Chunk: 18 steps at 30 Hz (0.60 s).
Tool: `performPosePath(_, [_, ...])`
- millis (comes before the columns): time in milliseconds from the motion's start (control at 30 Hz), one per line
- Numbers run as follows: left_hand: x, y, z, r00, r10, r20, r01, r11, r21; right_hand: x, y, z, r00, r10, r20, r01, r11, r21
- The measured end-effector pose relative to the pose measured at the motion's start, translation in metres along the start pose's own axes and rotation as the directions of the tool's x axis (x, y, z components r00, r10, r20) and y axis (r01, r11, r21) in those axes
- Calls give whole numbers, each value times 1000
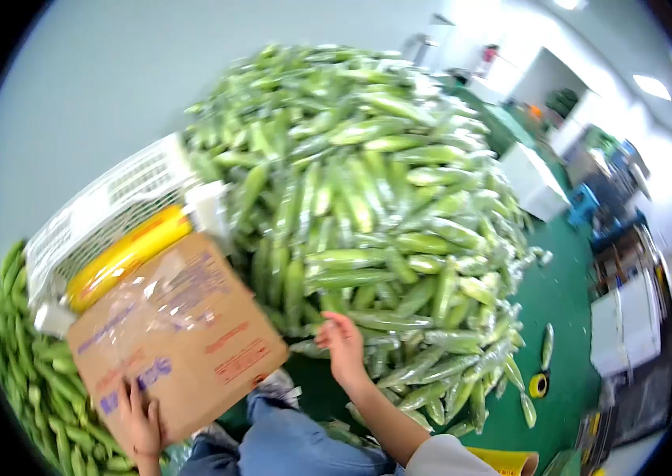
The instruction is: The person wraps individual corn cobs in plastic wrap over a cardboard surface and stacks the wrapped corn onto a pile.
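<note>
A brown cardboard box (pixel 237 329) with printed lettering stands in front of me, and clear plastic film lies on its top. My left hand (pixel 141 420) rests on the box near its lower left edge, fingers spread. My right hand (pixel 341 341) is beside a large heap of green corn ears (pixel 367 206) in clear wrap. Its fingers are bent and slightly blurred, and whether they hold anything is hard to make out.
A white plastic crate (pixel 118 186) holding a yellow roll (pixel 130 254) stands behind the box. Unwrapped corn (pixel 58 397) is piled at the left. A tape roll (pixel 539 385) lies on the green floor (pixel 546 301); white boxes (pixel 625 325) stand at the right.
</note>
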<state>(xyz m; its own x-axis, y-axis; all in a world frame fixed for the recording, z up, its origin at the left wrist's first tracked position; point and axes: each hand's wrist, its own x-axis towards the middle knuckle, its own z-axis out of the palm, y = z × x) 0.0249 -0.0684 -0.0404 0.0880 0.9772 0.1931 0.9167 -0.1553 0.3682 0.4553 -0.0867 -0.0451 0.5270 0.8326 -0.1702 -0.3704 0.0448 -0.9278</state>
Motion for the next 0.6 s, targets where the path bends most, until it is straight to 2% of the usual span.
performPosePath(33, [2,2,-7,999,-34,-3,34,997,-71,-9,8,38,964,24,265,32,978,-206])
performPosePath(67, [11,6,-16,995,-96,-20,93,987,-128,-17,13,69,835,51,547,217,885,-413])
performPosePath(100, [11,-3,-17,985,-173,4,173,984,-48,-23,11,101,702,-24,712,556,644,-526])
performPosePath(133, [19,-2,-23,977,-211,-42,209,976,-54,-26,15,130,491,-62,869,835,316,-450])
performPosePath(167, [29,-19,-3,977,-133,-165,134,991,-4,-19,26,143,483,-36,875,846,274,-456])
performPosePath(200, [39,-17,-4,972,-112,-205,106,994,-41,-8,37,152,487,-17,874,854,218,-472])
performPosePath(233, [45,-26,-9,966,-166,-198,155,985,-69,6,54,172,484,-67,873,859,225,-459])
performPosePath(267, [60,-34,-4,969,-180,-170,157,978,-136,21,62,183,524,-123,843,845,197,-497])
performPosePath(333, [73,-49,0,962,-261,-80,251,960,-121,41,67,208,509,-134,850,854,204,-479])
performPosePath(400, [91,-63,5,978,-57,-201,52,998,-27,60,70,223,521,-101,848,851,140,-507])
performPosePath(433, [102,-71,4,967,51,-252,-43,998,37,69,70,227,576,-74,814,800,255,-543])
performPosePath(467, [114,-72,-5,901,264,-346,-238,964,114,76,68,230,624,-34,781,732,376,-569])
performPosePath(500, [122,-80,-5,857,357,-372,-392,920,-20,68,50,235,722,39,691,629,379,-679])
performPosePath(533, [113,-83,-5,915,225,-335,-305,929,-210,63,38,233,794,123,595,518,373,-769])
performPosePath(567, [97,-82,-15,968,1,-250,-89,936,-341,85,63,192,816,43,577,362,740,-567])
performPosePath(600, [85,-78,-31,930,-112,-350,-42,913,-405,85,49,180,804,8,594,412,713,-567])
